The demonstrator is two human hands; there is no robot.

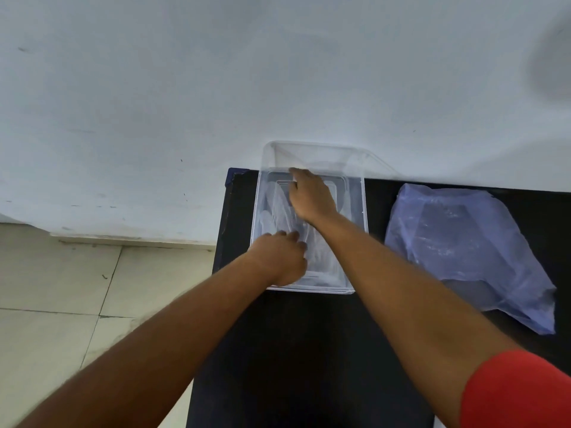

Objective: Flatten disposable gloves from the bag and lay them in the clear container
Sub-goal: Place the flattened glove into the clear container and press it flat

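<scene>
Both arms reach forward and down into the container (358,211), palms down. The left hand (282,257) lies in the near part, fingers close together and curled onto the gloves (278,211), pressing them flat; whether it also grips any of them cannot be told. The right hand (310,196) is farther in, flat with fingers together pointing to the far wall, resting on the same gloves. A red sleeve (519,390) covers the right upper arm.

The gloves lie under and just left of the right hand, beyond the left hand's fingers: thin, clear, wrinkled film spread on the container floor. The container is a clear, hard, rectangular box with rounded corners. Well right of the right forearm lies the bag (463,242), crumpled, bluish, translucent plastic, on the black table (309,350).
</scene>
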